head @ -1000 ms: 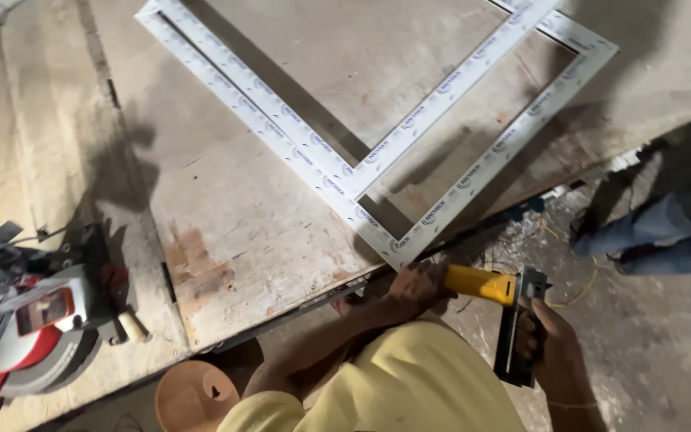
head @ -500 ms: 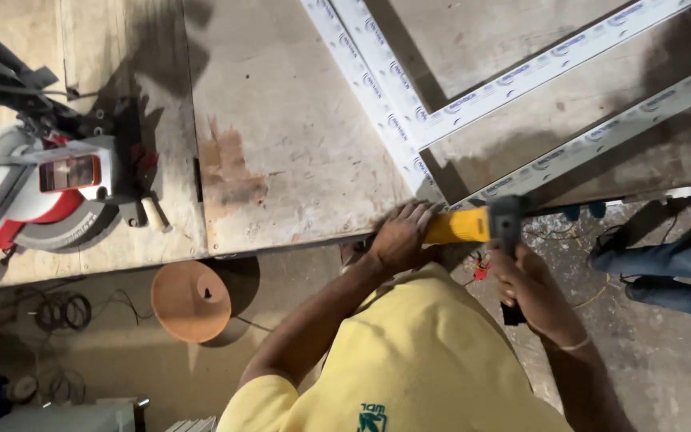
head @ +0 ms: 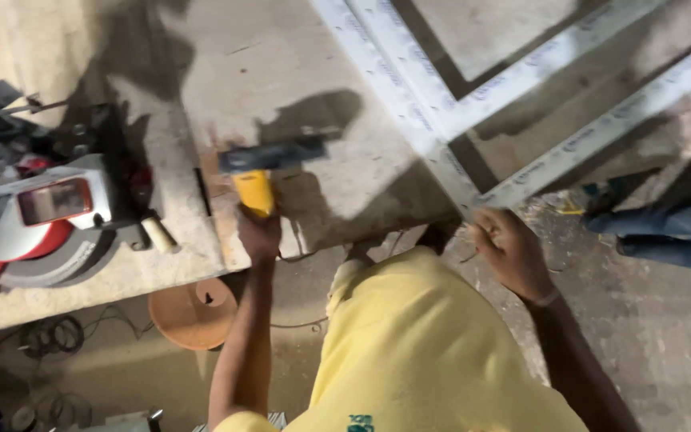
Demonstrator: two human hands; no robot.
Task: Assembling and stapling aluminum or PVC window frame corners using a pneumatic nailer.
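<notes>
My left hand (head: 259,234) grips the yellow handle of a power tool (head: 256,188), whose dark head (head: 273,154) lies flat on the worn wooden worktable (head: 321,88). My right hand (head: 509,250) is at the table's near edge, its fingers curled around the near corner of a white profile frame (head: 473,196). The frame stretches away across the table toward the upper right (head: 521,76). My yellow shirt (head: 425,352) fills the bottom of the view.
A red and grey mitre saw (head: 33,216) stands at the left on the table. Under the table edge are an orange round bowl (head: 193,314) and coiled cables (head: 53,336). Another person's legs in blue jeans (head: 669,232) are at the right.
Both hands held the yellow tool by the frame corner. Now my left hand has carried it left onto the table, and my right hand has let go and closed on the frame corner.
</notes>
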